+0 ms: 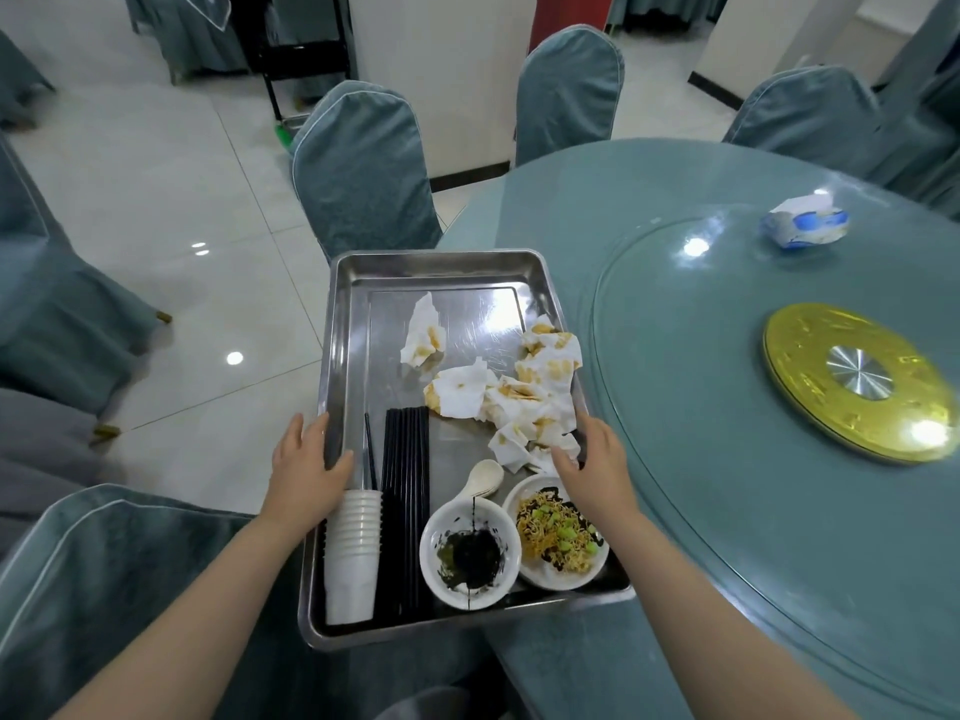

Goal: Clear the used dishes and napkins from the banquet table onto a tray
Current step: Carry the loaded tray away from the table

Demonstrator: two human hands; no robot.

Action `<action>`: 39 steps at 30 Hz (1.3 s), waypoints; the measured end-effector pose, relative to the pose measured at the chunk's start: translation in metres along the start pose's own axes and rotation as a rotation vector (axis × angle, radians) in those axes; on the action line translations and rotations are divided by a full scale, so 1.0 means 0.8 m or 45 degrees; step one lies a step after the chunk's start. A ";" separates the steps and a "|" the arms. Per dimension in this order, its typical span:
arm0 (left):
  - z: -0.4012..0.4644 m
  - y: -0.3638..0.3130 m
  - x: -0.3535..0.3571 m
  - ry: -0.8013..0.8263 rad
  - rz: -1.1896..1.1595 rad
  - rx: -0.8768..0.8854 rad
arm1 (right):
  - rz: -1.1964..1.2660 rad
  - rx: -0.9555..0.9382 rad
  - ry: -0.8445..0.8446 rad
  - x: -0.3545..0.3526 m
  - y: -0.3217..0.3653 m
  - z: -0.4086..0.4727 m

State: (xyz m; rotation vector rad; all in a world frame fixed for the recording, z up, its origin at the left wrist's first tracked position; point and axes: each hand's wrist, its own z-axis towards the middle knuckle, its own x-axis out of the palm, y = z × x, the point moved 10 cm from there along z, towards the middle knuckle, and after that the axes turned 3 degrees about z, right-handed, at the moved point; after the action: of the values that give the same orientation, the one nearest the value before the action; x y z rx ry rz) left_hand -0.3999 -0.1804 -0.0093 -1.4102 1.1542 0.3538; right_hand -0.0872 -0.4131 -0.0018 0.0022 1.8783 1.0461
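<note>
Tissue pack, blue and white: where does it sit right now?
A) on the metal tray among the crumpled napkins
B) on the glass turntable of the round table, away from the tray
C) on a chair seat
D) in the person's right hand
B: the tissue pack lies on the glass turntable, far from the metal tray, whose two long rims the left hand and right hand grip.

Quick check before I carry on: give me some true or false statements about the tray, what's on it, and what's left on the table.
1. Both hands grip the tray: left hand, right hand. True.
2. The stacked white cups stand upright. False: they lie on their side.
3. The black chopsticks lie between the cups and the bowls. True.
4. The tissue pack is on the tray. False: it sits on the table.
5. Both bowls are clean. False: one bowl holds dark sauce, the other noodles.
</note>
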 end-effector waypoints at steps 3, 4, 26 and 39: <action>-0.003 0.013 0.011 0.072 -0.162 -0.061 | -0.059 0.022 -0.018 0.001 -0.010 -0.007; -0.005 0.015 0.014 0.095 -0.204 -0.073 | -0.052 0.037 -0.028 0.000 -0.013 -0.008; -0.061 0.011 -0.025 -0.289 -0.386 -0.077 | 0.159 -0.062 -0.175 -0.030 -0.001 -0.027; -0.184 0.054 -0.155 -0.553 -0.315 -0.230 | 0.235 -0.386 0.104 -0.037 0.158 -0.049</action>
State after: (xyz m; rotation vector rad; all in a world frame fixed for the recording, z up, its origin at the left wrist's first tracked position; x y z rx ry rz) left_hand -0.5515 -0.2486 0.0970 -1.5182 0.5993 0.5656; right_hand -0.1508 -0.3707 0.1098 -0.0450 1.7995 1.4698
